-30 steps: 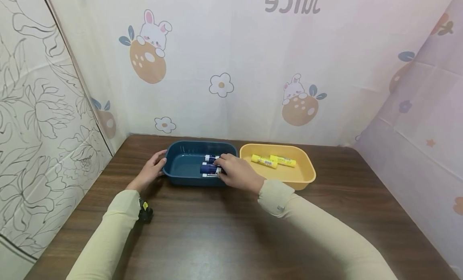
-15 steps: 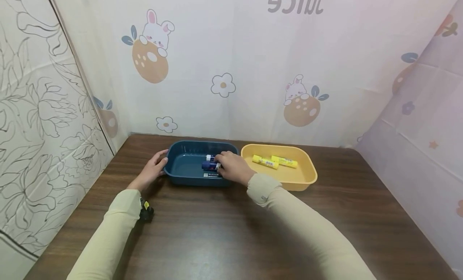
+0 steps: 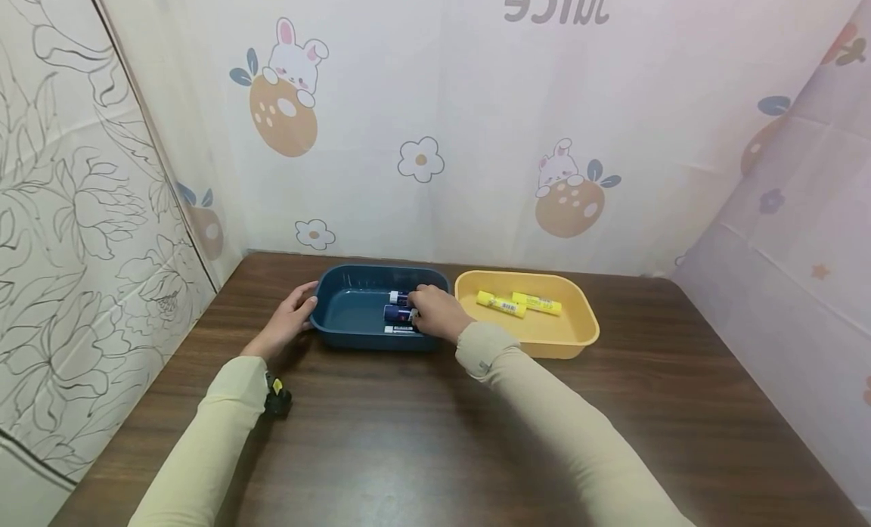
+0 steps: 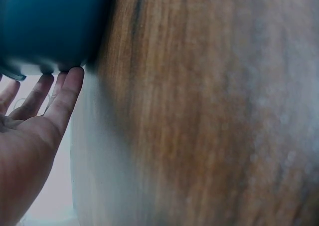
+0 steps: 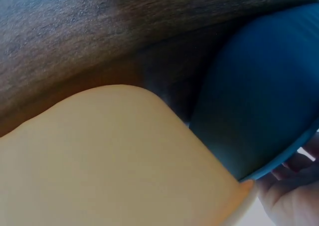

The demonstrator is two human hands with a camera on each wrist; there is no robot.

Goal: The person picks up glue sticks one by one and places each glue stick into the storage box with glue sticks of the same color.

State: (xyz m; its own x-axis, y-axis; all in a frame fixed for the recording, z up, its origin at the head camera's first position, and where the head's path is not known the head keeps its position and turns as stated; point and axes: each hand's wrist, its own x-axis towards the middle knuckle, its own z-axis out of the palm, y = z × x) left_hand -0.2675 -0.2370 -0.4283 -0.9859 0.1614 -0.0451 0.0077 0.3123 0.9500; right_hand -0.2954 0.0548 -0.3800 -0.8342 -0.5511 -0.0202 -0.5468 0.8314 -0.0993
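Observation:
At the left end of the blue bin (image 3: 347, 338), my left hand (image 3: 286, 320) touches the outer wall. In the left wrist view its straight fingers (image 4: 65, 94) reach that wall with their tips. My right hand (image 3: 438, 311) is inside the bin's right half and pinches the right end of a dark blue glue stick (image 3: 398, 313). Another dark blue and white stick (image 3: 398, 298) lies behind it, and a white-ended one (image 3: 400, 330) lies in front. My fingers partly hide them all. The right wrist view shows the hand only in part.
A yellow bin (image 3: 558, 338) stands right beside the blue one. Two yellow glue sticks (image 3: 501, 304) lie in it, one partly behind the other. Both bins are near the back edge of the brown wooden table (image 3: 381, 436), before a patterned curtain (image 3: 476, 209).
My right forearm has swung left and the hand's hold has shifted slightly over the dark blue glue sticks. The pinched stick has turned and shifted a little. My left hand stays at the bin.

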